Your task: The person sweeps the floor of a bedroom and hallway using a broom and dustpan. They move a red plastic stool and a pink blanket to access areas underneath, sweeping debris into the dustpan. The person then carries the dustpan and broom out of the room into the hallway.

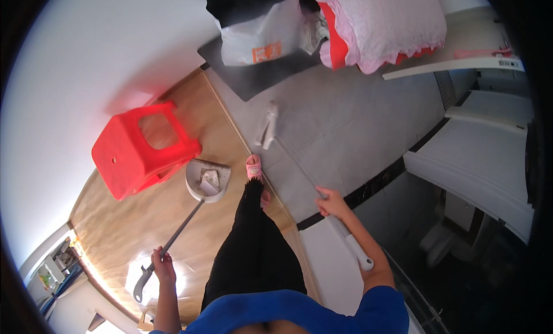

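Your left hand [163,266] is wrapped round the handle [184,227] of the dustpan [194,177], scraps [210,183] inside; your right hand [332,203] is curled round the broom [268,128], which reaches over the tiles [357,132].

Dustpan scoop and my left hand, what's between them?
In the head view, the dark handle runs from the scoop to your left hand, over wooden floor.

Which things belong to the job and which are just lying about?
In use:
broom, in the right hand
dustpan, in the left hand, with pale scraps inside

Lying about:
red stool
white bag
dark mat
pink frilled bundle
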Available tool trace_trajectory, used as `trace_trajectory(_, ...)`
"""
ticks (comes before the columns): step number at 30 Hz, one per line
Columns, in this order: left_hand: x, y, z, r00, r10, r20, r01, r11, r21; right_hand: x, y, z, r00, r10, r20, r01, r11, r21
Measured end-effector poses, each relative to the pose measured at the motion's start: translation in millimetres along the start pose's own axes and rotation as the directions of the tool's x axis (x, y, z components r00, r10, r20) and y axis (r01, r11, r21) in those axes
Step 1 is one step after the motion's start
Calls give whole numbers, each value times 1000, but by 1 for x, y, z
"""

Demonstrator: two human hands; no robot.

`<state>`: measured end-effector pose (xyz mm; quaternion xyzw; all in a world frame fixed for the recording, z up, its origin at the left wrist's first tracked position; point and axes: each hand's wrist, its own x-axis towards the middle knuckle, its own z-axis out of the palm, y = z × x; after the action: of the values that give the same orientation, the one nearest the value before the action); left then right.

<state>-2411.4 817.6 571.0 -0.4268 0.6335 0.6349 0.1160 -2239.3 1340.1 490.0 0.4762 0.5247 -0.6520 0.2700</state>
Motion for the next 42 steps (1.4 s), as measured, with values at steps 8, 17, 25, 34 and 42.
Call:
trace_trajectory(8, -30, -24, 42, 999, -23, -40, 18, 991, -130, 97, -62, -5, 992, -49, 116, 47, 999, 16)
trace_trajectory(17, -90, -70, 101, 984, -3, -179, -41, 970, -238, 29, -81, -155, 997, 40, 67, -25, 978, -209)
trace_trajectory(25, -213, -140, 200, 901, 34, -433, -240, 870, -431, 53, -171, -219, 898, 106, 427, 116, 879, -462)
trace_trajectory(34, -352, -238, 268, 777, -103, -622, -391, 696, -603, 45, -194, -154, 787, 54, 614, 616, -21, -788)
trace_trajectory(42, -393, -326, 303, 625, -368, -688, -454, 546, -704, 107, -173, -50, 819, 7, 574, 573, -75, -816)
